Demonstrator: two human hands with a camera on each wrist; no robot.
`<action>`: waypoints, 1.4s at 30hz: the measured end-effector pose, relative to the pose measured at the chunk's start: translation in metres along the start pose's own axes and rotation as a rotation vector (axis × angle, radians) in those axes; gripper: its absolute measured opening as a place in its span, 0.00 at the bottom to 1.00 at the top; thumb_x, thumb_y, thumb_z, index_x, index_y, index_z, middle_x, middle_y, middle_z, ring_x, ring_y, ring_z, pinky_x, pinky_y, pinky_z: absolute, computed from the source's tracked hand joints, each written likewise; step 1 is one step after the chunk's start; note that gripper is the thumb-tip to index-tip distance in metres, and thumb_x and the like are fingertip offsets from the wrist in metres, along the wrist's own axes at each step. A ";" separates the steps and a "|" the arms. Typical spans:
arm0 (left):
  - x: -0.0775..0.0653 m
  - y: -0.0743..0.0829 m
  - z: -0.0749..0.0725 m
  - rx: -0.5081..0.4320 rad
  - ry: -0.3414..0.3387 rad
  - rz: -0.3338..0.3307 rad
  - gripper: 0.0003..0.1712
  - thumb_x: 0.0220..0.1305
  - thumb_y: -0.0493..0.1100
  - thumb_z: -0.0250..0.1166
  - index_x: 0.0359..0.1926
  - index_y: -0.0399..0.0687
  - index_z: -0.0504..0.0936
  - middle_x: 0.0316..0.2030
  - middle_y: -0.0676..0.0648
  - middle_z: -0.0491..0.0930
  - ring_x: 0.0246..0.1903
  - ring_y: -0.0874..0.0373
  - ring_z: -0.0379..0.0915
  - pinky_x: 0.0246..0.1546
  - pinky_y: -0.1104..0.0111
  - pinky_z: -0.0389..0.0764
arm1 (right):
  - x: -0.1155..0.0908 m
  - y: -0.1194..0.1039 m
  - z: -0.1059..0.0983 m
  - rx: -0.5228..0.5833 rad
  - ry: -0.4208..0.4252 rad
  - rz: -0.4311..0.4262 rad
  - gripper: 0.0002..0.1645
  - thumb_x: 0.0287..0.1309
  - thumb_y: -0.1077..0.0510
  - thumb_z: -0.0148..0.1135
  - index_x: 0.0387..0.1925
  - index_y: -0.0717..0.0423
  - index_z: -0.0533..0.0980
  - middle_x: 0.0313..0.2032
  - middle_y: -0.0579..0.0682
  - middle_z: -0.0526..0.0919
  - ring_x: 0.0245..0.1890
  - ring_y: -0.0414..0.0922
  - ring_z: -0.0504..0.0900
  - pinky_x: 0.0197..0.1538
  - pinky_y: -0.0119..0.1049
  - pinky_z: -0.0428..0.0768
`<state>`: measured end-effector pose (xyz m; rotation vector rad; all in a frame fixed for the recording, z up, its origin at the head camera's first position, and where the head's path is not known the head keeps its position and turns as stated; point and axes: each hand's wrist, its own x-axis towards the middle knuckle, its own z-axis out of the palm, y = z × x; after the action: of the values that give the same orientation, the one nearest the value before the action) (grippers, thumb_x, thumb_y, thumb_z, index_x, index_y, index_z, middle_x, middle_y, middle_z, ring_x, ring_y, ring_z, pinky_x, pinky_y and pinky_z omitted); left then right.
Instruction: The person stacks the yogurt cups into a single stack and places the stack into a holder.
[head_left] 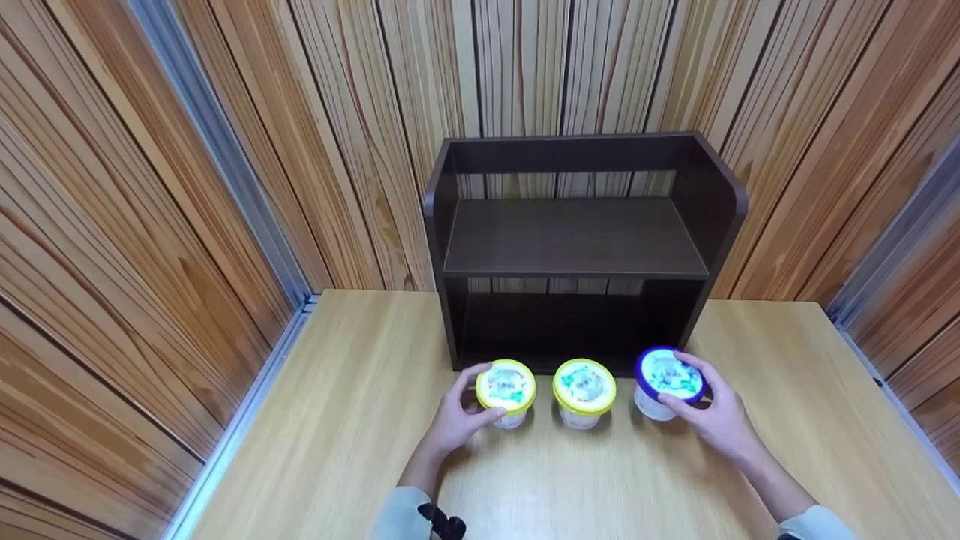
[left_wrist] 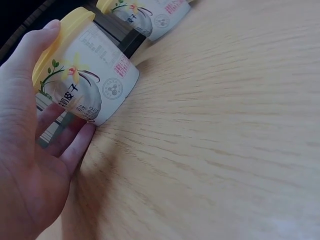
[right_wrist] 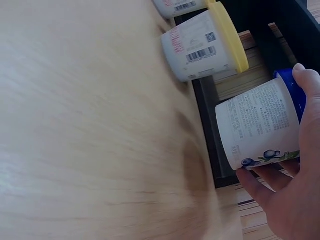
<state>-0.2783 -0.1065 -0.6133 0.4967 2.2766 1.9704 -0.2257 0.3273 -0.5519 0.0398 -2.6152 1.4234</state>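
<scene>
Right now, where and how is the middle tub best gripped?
Probably by the round wall just under its yellow lid, from the near side: the middle tub stands upright, the wider lid could stop slipping, and the shelf sits close behind.

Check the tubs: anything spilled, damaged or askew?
Nothing stands out: no spill or damage shows, and the left yellow-lidded tub, middle yellow-lidded tub and blue-lidded tub have lids on. The blue-lidded one seems raised off the table, but the right hand holds it.

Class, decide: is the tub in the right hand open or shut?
Shut: a blue lid covers the top of the tub.
</scene>
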 end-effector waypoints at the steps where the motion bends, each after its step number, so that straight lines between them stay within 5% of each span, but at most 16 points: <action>1: 0.000 0.000 0.000 0.001 0.002 -0.001 0.45 0.71 0.40 0.79 0.83 0.47 0.68 0.72 0.32 0.75 0.64 0.48 0.79 0.66 0.57 0.86 | 0.000 -0.001 0.000 0.000 0.001 -0.004 0.46 0.72 0.56 0.78 0.84 0.54 0.67 0.79 0.67 0.74 0.65 0.30 0.73 0.60 0.14 0.71; 7: 0.002 0.001 -0.001 -0.010 0.002 -0.021 0.45 0.70 0.39 0.79 0.82 0.47 0.69 0.72 0.32 0.74 0.65 0.48 0.78 0.65 0.59 0.84 | 0.002 -0.009 0.001 0.006 0.011 -0.023 0.46 0.70 0.58 0.78 0.83 0.55 0.69 0.77 0.68 0.76 0.57 0.15 0.70 0.58 0.15 0.73; 13: 0.003 0.004 -0.002 -0.017 -0.004 -0.036 0.45 0.68 0.36 0.80 0.80 0.46 0.69 0.72 0.31 0.73 0.65 0.45 0.76 0.62 0.62 0.82 | 0.002 -0.021 0.002 -0.003 -0.005 -0.033 0.46 0.71 0.56 0.79 0.83 0.55 0.68 0.76 0.68 0.76 0.68 0.51 0.80 0.57 0.17 0.77; 15: 0.004 0.004 -0.002 -0.017 -0.001 -0.043 0.45 0.67 0.36 0.80 0.80 0.46 0.69 0.72 0.31 0.73 0.64 0.46 0.76 0.62 0.63 0.81 | 0.002 -0.025 0.002 0.006 -0.005 -0.046 0.45 0.71 0.57 0.79 0.83 0.55 0.68 0.76 0.68 0.76 0.69 0.55 0.80 0.57 0.17 0.77; 22: 0.006 0.005 -0.001 -0.038 -0.006 -0.063 0.45 0.66 0.35 0.80 0.79 0.45 0.68 0.70 0.30 0.74 0.61 0.47 0.77 0.60 0.64 0.81 | 0.006 -0.038 0.003 0.034 0.018 -0.117 0.45 0.66 0.61 0.81 0.80 0.55 0.72 0.72 0.66 0.80 0.55 0.21 0.75 0.55 0.19 0.80; 38: 0.001 0.010 0.002 -0.007 0.004 -0.080 0.45 0.69 0.36 0.77 0.81 0.50 0.67 0.73 0.32 0.72 0.67 0.44 0.74 0.66 0.60 0.75 | 0.010 -0.066 0.017 0.104 -0.005 -0.198 0.44 0.64 0.64 0.82 0.79 0.57 0.74 0.73 0.64 0.78 0.57 0.24 0.77 0.53 0.21 0.85; 42: 0.000 0.010 0.001 0.015 -0.003 -0.076 0.46 0.70 0.37 0.76 0.84 0.51 0.67 0.74 0.33 0.71 0.70 0.41 0.74 0.71 0.53 0.75 | 0.010 -0.070 0.022 0.120 -0.016 -0.220 0.44 0.63 0.64 0.82 0.78 0.57 0.74 0.72 0.63 0.79 0.59 0.25 0.77 0.55 0.21 0.85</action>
<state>-0.2763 -0.1041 -0.6032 0.4080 2.2744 1.9181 -0.2318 0.2710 -0.5040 0.3427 -2.4437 1.5032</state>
